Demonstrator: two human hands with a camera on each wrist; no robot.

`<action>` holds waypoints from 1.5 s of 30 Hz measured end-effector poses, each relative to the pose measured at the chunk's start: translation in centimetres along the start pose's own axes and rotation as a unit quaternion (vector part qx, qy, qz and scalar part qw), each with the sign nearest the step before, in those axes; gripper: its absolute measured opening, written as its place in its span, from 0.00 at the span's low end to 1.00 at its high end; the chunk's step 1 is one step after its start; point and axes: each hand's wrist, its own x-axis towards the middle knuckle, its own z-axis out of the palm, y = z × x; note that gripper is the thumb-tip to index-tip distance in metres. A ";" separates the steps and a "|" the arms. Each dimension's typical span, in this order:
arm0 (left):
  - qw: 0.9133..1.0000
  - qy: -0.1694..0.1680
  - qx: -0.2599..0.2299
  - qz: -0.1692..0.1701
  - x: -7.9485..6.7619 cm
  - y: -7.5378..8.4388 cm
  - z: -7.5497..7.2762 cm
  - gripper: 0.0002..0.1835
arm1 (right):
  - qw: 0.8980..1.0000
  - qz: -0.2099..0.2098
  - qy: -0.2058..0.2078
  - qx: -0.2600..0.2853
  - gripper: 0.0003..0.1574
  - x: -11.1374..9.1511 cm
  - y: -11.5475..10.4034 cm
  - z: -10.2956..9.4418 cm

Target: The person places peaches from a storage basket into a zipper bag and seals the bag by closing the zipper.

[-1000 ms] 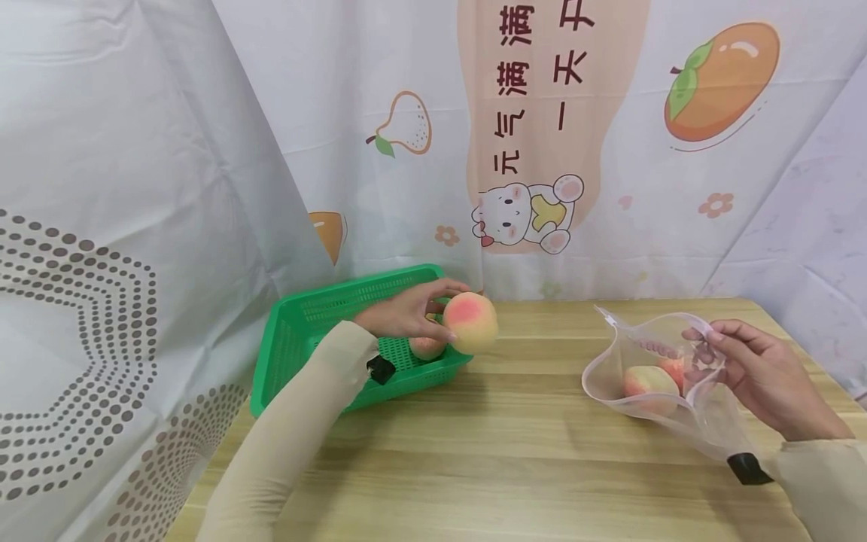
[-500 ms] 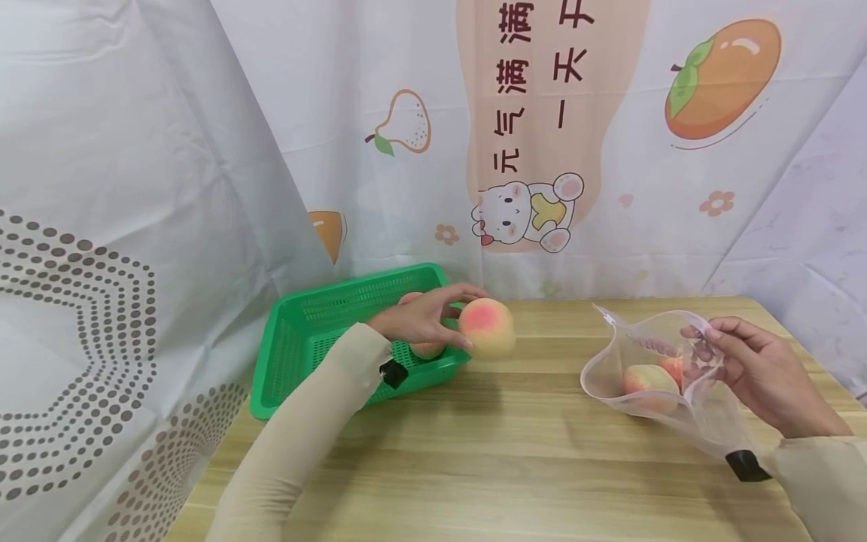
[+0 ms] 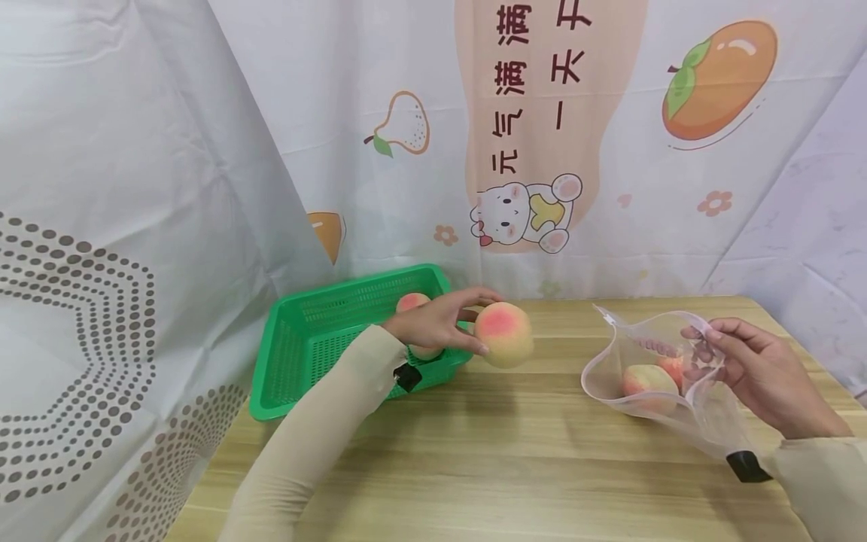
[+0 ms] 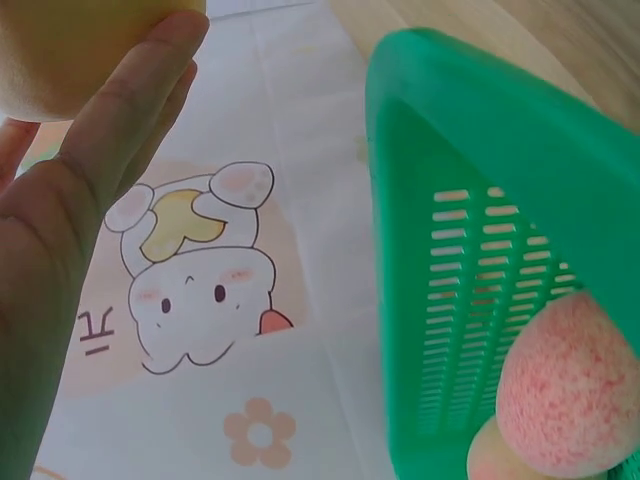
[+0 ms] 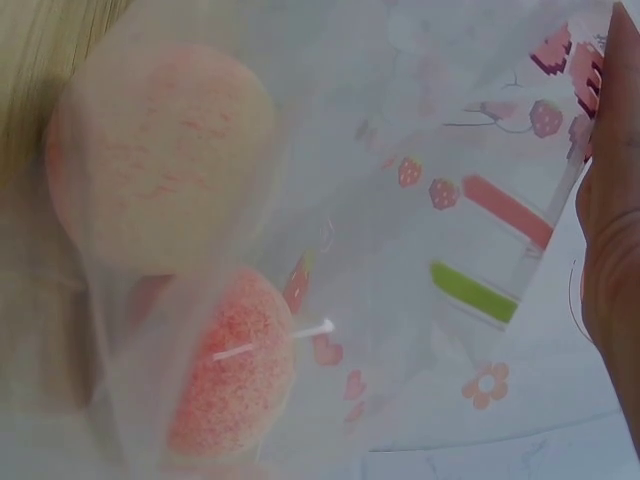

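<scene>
Above the counter (image 3: 542, 482), left hand (image 3: 433, 320): curled round a lifted peach (image 3: 504, 336), with fingers and thumb spread to its width.
Lifted peach: just past the right end of the green basket (image 3: 352, 297), well apart from the bag (image 3: 723, 425).
Bag, at the right: translucent, pinched at the rim by thumb and fingers of the right hand (image 3: 768, 376), with mouth gaping.
Bagged peaches (image 3: 646, 379): two visible inside; to be judged as the done portion.
Basket peaches (image 4: 570, 390): at least two, partly hidden behind the left hand, not yet taken out; together with the lifted peach, to be judged as the portion left.
</scene>
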 end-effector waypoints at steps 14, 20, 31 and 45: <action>1.000 0.004 -0.020 -0.015 1.0 0.2 1.5 0.40 | 1.000 0.005 0.012 -0.023 0.26 -0.2 0.0 0.0; 1.000 -0.003 -0.024 -0.006 1.7 0.3 2.3 0.39 | 1.000 0.004 0.011 -0.013 0.26 -0.2 -0.1 -0.1; 0.999 -0.022 -0.031 0.015 2.6 0.0 3.5 0.39 | 1.000 -0.001 0.000 -0.005 0.26 -0.1 0.0 -0.1; 0.999 -0.030 -0.026 0.031 4.3 0.3 5.0 0.38 | 1.000 -0.004 0.002 0.007 0.26 -0.1 0.3 0.0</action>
